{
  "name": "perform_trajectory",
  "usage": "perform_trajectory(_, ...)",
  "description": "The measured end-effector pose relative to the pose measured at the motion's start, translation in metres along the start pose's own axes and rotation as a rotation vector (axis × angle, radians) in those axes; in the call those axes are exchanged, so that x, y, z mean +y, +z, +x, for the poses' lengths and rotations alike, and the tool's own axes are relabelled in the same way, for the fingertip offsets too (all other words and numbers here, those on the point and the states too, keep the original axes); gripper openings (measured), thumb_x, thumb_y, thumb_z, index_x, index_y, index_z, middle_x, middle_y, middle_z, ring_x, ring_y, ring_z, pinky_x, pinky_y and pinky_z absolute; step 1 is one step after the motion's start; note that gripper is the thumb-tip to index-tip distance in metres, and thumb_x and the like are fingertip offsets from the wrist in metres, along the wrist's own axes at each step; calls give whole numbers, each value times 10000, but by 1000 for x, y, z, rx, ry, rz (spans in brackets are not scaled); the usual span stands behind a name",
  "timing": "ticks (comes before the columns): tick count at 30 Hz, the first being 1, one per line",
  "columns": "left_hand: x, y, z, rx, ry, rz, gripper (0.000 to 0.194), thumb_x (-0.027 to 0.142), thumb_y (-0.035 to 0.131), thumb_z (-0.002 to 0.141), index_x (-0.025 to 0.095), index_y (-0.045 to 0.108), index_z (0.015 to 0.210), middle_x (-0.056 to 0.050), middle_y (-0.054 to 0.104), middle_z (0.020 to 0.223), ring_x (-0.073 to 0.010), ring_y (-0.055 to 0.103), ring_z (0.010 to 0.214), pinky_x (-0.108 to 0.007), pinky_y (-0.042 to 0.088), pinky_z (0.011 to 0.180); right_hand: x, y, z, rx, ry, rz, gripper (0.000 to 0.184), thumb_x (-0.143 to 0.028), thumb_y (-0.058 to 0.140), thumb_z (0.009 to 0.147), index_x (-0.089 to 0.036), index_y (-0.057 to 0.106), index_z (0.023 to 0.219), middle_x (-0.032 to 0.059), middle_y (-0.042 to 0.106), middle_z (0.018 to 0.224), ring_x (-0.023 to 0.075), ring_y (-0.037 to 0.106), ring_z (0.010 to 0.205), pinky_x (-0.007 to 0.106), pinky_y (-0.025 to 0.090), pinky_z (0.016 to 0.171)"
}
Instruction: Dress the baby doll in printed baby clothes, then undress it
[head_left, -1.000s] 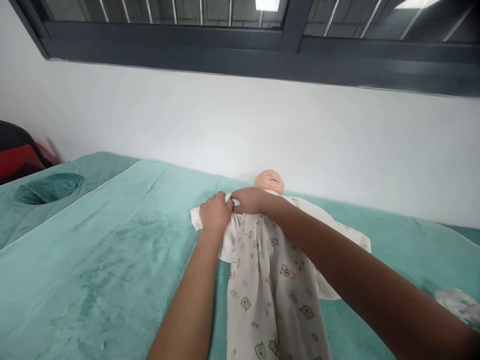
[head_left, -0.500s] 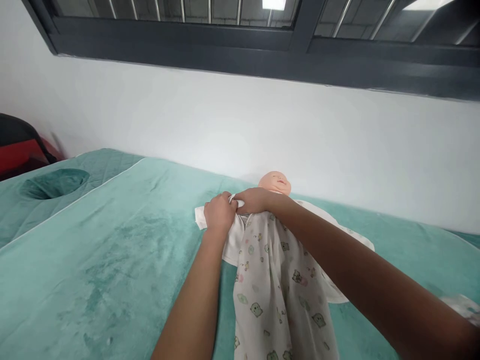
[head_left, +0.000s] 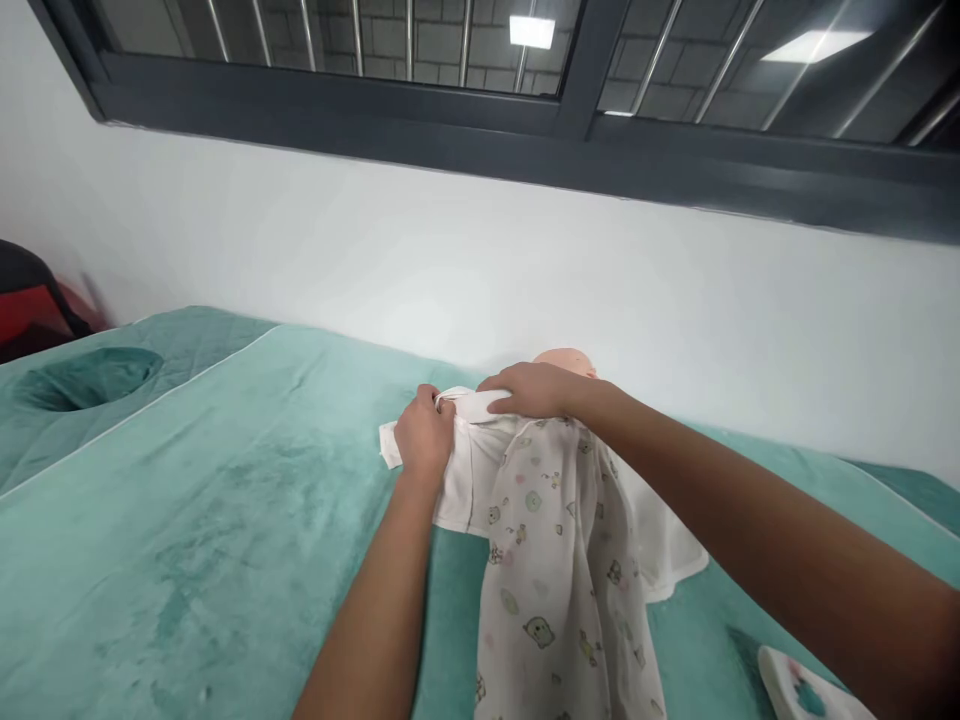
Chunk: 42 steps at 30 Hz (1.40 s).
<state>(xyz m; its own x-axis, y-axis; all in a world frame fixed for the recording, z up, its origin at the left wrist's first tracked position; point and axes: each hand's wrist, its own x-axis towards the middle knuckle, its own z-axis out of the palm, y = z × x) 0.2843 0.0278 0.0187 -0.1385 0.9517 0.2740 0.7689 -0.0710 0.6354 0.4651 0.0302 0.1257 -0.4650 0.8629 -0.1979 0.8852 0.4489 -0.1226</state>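
A baby doll [head_left: 564, 357] lies on the bed by the wall, its head mostly hidden behind my right hand. Under and around it is a white baby shirt [head_left: 466, 495], with a short sleeve end poking out at the left. My left hand [head_left: 426, 434] is closed on the shirt near that sleeve. My right hand [head_left: 538, 390] grips the white cloth beside the doll's head, and a strip of it spans the gap between my hands. A pale cloth garment with small animal prints [head_left: 551, 575] drapes from the doll toward me.
Teal velvety bedding [head_left: 247, 540] covers the bed, with a round hollow [head_left: 90, 378] at the far left. A white flat object with a coloured print [head_left: 810, 692] lies at lower right. Behind are a white wall [head_left: 337, 240], a barred window and a red-and-black object [head_left: 34, 310].
My right hand has moved right, away from my left hand, so more white cloth shows between them. The doll's head has shifted right and its face is now hidden. The view has tilted slightly.
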Motion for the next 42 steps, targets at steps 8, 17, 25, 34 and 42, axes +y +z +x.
perform_trajectory(8,-7,4,3,-10,-54,-255,252,154,405,839,224,581,1005,-65,693,973,-225,630,919,-303,448,745,6,-18,-24,53,29,-88,371,-441,483,895,-349,619,1227,34,675,1132,252,617,987,342,423,777)
perform_trajectory(17,-11,6,4,-126,62,-281,417,52,416,724,257,604,1034,-3,688,1040,-180,612,963,-272,467,778,3,-1,-16,65,29,-32,355,-460,472,901,-318,626,1188,42,683,1062,246,619,953,333,425,765)
perform_trajectory(25,1,1,-1,-143,318,205,312,127,456,824,262,593,1070,-73,659,1079,-270,545,1077,-451,335,988,-4,24,-1,75,10,110,347,-459,478,899,-314,603,1188,27,670,1142,236,619,991,332,446,814)
perform_trajectory(34,0,-4,-1,-129,149,262,205,192,468,831,224,603,982,-93,678,1037,-295,559,1054,-430,387,873,7,42,-14,153,200,129,365,-401,527,857,-306,590,1204,21,657,1204,243,613,1033,343,455,829)
perform_trajectory(42,-4,-2,-1,-116,128,236,239,164,475,795,223,612,983,-100,670,1045,-301,555,1055,-450,380,884,4,49,-22,219,305,155,424,-401,481,882,-279,570,1278,31,618,1304,262,553,1184,391,429,962)
